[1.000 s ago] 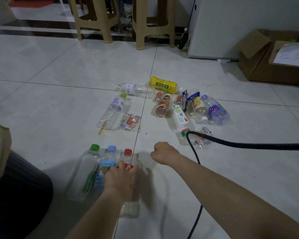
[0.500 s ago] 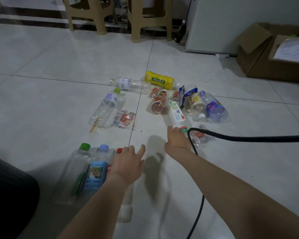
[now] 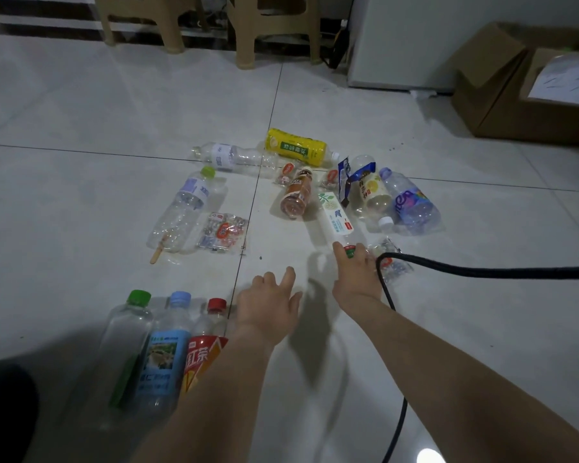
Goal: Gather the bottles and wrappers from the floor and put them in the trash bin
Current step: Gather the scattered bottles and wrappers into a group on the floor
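Several empty bottles and wrappers lie on the tiled floor. My right hand [image 3: 355, 274] reaches forward and its fingers close around the red-and-green capped neck of a white-labelled bottle [image 3: 335, 217]. My left hand [image 3: 268, 304] hovers open over the floor, holding nothing, just right of three bottles lying side by side: a green-capped one [image 3: 127, 342], a blue-capped one [image 3: 166, 349] and a red-capped tea bottle [image 3: 204, 342]. Farther off lie a yellow bottle [image 3: 296, 147], an orange bottle [image 3: 296, 195], a purple-labelled bottle [image 3: 410, 202] and a clear snack wrapper [image 3: 223, 230].
A black cable [image 3: 482, 270] crosses the floor from the right and curves down past my right wrist. Cardboard boxes [image 3: 502, 95] stand at the back right beside a white cabinet [image 3: 415, 38]. Beige stool legs [image 3: 244, 31] stand at the back. A dark shape [image 3: 4, 412] fills the bottom-left corner.
My left hand let go of the red-capped bottle and moved forward, fingers spread. My right hand reached from a fist near the floor to the white-labelled bottle's neck.
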